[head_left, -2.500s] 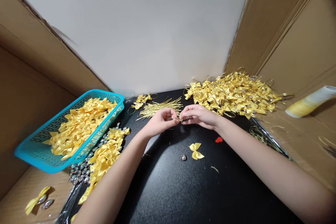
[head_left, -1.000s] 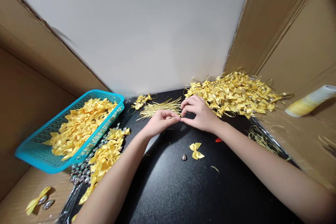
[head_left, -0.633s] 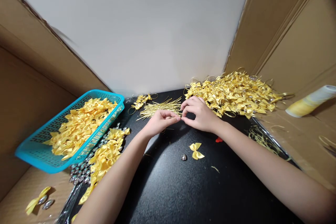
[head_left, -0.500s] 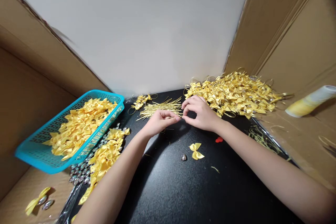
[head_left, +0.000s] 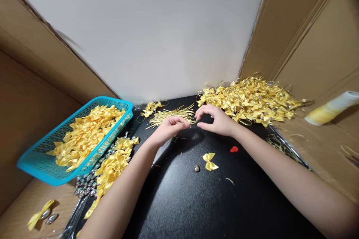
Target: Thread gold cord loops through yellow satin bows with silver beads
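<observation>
My left hand (head_left: 170, 130) is closed in a pinch on a thin gold cord, whose curled end hangs below the fingers. Facing it, my right hand (head_left: 215, 120) has its thumb and fingers curved apart, with nothing visible between them. Just behind both hands lies a bundle of gold cords (head_left: 172, 115). Nearer to me on the black table (head_left: 182, 201) are one yellow ribbon bow (head_left: 209, 161) and a silver bead (head_left: 196, 168), side by side.
A blue basket (head_left: 53, 180) of yellow bows stands left, with silver beads (head_left: 85, 185) and loose bows (head_left: 110, 168) beside it. Back right is a heap of corded bows (head_left: 252, 101). A red piece (head_left: 234, 149) lies near my right forearm. A yellow-white roll (head_left: 331, 108) rests far right.
My right thumb and fingers have spread and moved slightly away from my left fingertips. My left hand stays nearly in place, still pinching.
</observation>
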Demonstrator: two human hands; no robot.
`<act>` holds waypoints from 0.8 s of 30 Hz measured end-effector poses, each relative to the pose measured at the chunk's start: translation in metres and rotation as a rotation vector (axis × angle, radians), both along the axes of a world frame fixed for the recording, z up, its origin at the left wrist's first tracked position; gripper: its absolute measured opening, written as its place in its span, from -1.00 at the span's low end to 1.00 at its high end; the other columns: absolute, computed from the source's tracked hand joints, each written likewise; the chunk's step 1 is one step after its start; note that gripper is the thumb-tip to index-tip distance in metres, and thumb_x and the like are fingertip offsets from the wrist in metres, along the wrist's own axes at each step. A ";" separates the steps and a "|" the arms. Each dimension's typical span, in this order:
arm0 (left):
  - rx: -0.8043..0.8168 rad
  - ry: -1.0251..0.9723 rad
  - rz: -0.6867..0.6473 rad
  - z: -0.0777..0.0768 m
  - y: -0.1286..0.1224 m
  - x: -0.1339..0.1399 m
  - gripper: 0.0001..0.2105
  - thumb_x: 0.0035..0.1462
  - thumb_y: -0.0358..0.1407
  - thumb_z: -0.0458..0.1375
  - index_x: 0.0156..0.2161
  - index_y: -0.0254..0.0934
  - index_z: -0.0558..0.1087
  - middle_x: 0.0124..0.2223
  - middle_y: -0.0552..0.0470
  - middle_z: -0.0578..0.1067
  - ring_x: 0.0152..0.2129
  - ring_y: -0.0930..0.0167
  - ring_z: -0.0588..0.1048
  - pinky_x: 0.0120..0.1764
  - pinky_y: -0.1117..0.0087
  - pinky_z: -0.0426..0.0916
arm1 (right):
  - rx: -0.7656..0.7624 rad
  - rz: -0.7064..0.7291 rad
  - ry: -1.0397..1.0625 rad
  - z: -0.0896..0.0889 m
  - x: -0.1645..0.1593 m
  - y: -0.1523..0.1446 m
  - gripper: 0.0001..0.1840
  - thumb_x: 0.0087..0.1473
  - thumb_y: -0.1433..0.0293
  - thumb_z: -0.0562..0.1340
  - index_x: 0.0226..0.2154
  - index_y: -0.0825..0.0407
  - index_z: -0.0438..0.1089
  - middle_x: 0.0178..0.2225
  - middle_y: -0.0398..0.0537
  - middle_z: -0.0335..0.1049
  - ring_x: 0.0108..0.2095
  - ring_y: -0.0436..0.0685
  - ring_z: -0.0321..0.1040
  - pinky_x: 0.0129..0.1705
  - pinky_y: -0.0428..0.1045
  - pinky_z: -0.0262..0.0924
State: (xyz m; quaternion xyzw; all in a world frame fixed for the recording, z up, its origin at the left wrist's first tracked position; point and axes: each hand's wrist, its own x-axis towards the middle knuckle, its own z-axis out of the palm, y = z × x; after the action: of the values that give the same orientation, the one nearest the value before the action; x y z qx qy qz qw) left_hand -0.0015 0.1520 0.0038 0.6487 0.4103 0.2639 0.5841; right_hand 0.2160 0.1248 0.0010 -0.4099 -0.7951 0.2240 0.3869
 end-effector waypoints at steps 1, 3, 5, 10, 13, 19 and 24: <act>-0.020 -0.024 -0.001 -0.001 0.001 0.000 -0.77 -0.07 -0.17 0.26 -0.44 -0.34 0.46 -0.65 0.22 0.19 -0.71 0.61 0.03 -0.63 0.52 -0.12 | -0.028 0.003 0.002 0.000 0.001 0.000 -0.93 -0.06 0.45 0.28 -0.41 0.02 0.39 -0.27 -0.06 0.44 -0.17 0.13 0.32 -0.04 0.10 0.16; -0.069 -0.080 -0.006 -0.002 0.002 -0.001 -0.78 -0.08 -0.18 0.26 -0.45 -0.34 0.44 -0.66 0.24 0.15 -0.72 0.62 0.01 -0.63 0.52 -0.15 | -0.068 -0.006 -0.023 -0.001 0.002 0.001 -0.83 -0.09 0.46 0.30 -0.33 0.02 0.41 -0.25 -0.06 0.44 -0.17 0.13 0.32 -0.04 0.10 0.17; -0.117 -0.131 -0.012 -0.002 0.002 -0.002 -0.78 -0.09 -0.19 0.27 -0.46 -0.33 0.42 -0.67 0.25 0.11 -0.72 0.62 -0.02 -0.63 0.52 -0.17 | -0.091 -0.013 -0.045 -0.003 0.000 0.000 -0.76 -0.11 0.46 0.33 -0.28 0.02 0.42 -0.22 -0.05 0.44 -0.15 0.14 0.32 -0.04 0.10 0.18; -0.173 -0.176 -0.015 0.001 0.001 -0.001 -0.79 -0.11 -0.21 0.28 -0.47 -0.32 0.40 -0.68 0.27 0.08 -0.73 0.63 -0.03 -0.64 0.53 -0.17 | -0.157 0.073 -0.011 -0.005 -0.009 -0.004 -0.72 -0.10 0.39 0.37 -0.23 -0.01 0.45 -0.16 -0.05 0.45 -0.09 0.15 0.33 0.02 0.13 0.16; -0.195 -0.180 -0.012 0.001 0.001 -0.001 -0.79 -0.12 -0.22 0.28 -0.49 -0.31 0.39 -0.69 0.27 0.07 -0.73 0.62 -0.04 -0.64 0.53 -0.18 | -0.238 0.142 0.001 -0.001 -0.011 -0.006 -0.69 -0.13 0.33 0.40 -0.24 -0.01 0.46 -0.17 -0.06 0.46 -0.09 0.15 0.35 0.03 0.13 0.16; -0.201 -0.185 -0.018 0.001 0.002 -0.002 -0.79 -0.11 -0.21 0.28 -0.48 -0.31 0.38 -0.70 0.27 0.06 -0.73 0.62 -0.04 -0.64 0.52 -0.18 | -0.393 0.264 0.029 0.007 -0.010 -0.010 -0.63 -0.19 0.31 0.44 -0.25 0.00 0.46 -0.19 -0.09 0.49 -0.13 0.12 0.36 -0.01 0.07 0.20; -0.214 -0.189 -0.017 0.001 0.002 -0.002 -0.79 -0.11 -0.21 0.28 -0.47 -0.32 0.39 -0.69 0.28 0.06 -0.73 0.63 -0.05 -0.63 0.53 -0.19 | -0.413 0.241 0.080 0.005 -0.012 -0.008 -0.84 0.08 0.31 0.24 -0.32 0.05 0.49 -0.28 -0.06 0.52 -0.22 0.08 0.40 -0.07 0.05 0.22</act>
State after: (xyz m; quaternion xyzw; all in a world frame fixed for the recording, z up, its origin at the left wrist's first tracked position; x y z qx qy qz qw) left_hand -0.0040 0.1544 0.0044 0.5583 0.3738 0.2737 0.6883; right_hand 0.2038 0.1170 0.0062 -0.3732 -0.7597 0.4423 0.2966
